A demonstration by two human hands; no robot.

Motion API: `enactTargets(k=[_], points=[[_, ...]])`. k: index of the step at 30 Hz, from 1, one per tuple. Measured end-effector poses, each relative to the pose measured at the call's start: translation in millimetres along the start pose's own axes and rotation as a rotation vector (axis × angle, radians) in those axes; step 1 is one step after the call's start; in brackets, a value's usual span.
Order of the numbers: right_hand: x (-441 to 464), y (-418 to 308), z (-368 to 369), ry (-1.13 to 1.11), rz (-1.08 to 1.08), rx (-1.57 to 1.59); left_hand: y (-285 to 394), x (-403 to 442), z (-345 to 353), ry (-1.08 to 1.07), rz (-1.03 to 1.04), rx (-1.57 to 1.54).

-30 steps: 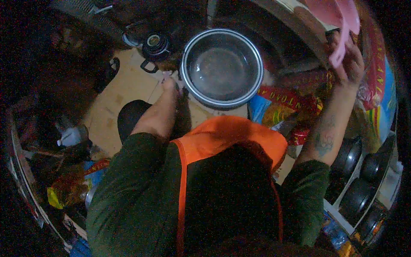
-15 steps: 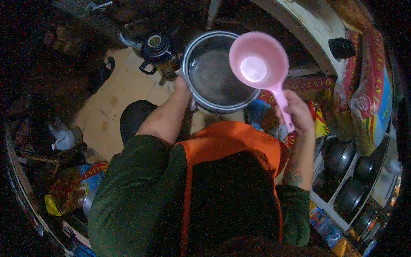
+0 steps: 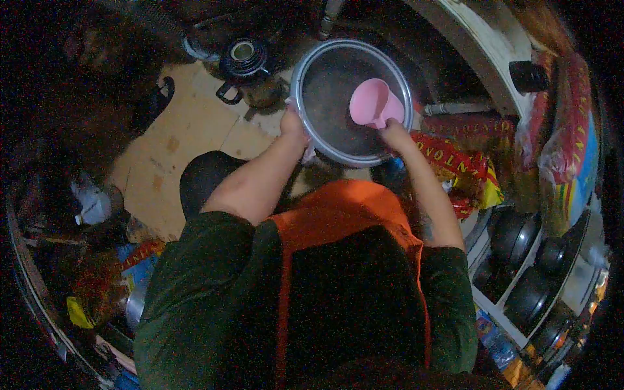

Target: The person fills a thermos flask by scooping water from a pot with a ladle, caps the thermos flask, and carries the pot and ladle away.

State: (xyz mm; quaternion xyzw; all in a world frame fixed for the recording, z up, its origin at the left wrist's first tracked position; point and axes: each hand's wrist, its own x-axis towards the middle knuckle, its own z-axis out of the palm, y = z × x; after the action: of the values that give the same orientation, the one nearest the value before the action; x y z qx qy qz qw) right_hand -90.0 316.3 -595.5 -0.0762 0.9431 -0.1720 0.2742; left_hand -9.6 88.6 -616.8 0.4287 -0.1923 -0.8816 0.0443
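In front of me is a large round metal pot [image 3: 328,88] with a bright rim and a dark, hazy inside. My left hand [image 3: 294,123] is closed on its left edge, and a pale cloth [image 3: 310,155] shows by that hand under the rim. A pink plastic dipper [image 3: 372,103] is tipped on its side within the pot's mouth. Closed round the dipper's handle, my right hand [image 3: 395,136] is over the near right part of the rim. Whether the dipper holds anything cannot be made out.
A small burner [image 3: 246,60] with a black handle stands left of the pot on tan flooring [image 3: 169,140]. Printed red and yellow sacks [image 3: 455,159] lie to the right. Black pots [image 3: 513,234] sit on a rack at lower right, below a curved pale edge [image 3: 478,49].
My right hand has brought the dipper left and down from above the right rim into the pot's mouth, tilting it. The pot and left hand have shifted slightly right.
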Motion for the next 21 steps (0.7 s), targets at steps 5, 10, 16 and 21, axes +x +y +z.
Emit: enactTargets(k=[5,10,16,21], points=[[-13,3,0,-0.138,-0.046,0.182,-1,-19,4,-0.107,0.010,-0.053],[-56,-17,-20,-0.226,0.228,0.548,0,-68,9,-0.136,0.099,0.009],[-57,-72,-36,-0.230,0.170,0.189,5,-83,10,-0.199,0.106,0.040],[-19,-79,-22,-0.124,0.153,0.106,-8,-45,-1,-0.201,0.162,0.160]])
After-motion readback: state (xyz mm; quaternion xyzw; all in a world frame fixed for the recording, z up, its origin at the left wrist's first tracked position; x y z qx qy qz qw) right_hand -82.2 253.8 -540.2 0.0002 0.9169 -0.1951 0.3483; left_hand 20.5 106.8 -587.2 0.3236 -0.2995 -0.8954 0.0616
